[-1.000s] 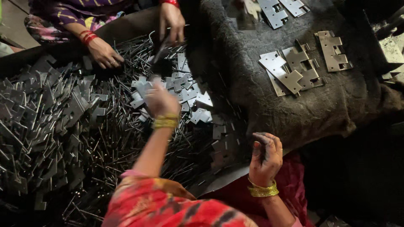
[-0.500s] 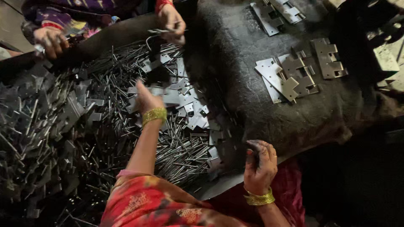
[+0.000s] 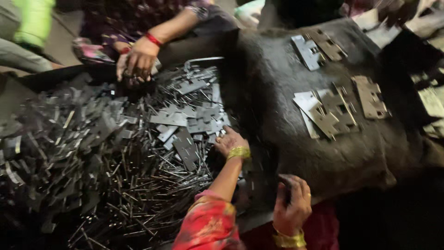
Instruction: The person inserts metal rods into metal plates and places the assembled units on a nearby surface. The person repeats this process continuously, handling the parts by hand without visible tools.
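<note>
My left hand [image 3: 230, 140], with a gold bangle at the wrist, lies on the near right edge of a heap of grey metal hinge leaves [image 3: 189, 122] and thin pins [image 3: 152, 185]. Its fingers curl down among the leaves, and blur hides whether they grip one. My right hand [image 3: 291, 203], also bangled, is held low near my lap. Its fingers are closed around a small dark metal piece [image 3: 286, 189].
A dark cloth mound [image 3: 277, 92] on the right bears several joined hinges [image 3: 330, 113]. More hinges [image 3: 317, 46] lie at its far side. Across the heap, another person's hands [image 3: 136, 60] work in the pile. Darker metal parts [image 3: 55, 139] fill the left.
My left hand has drawn back from the middle of the pile to its near right edge. My right hand stays closed on its piece. The other person's hands have come together at the far side.
</note>
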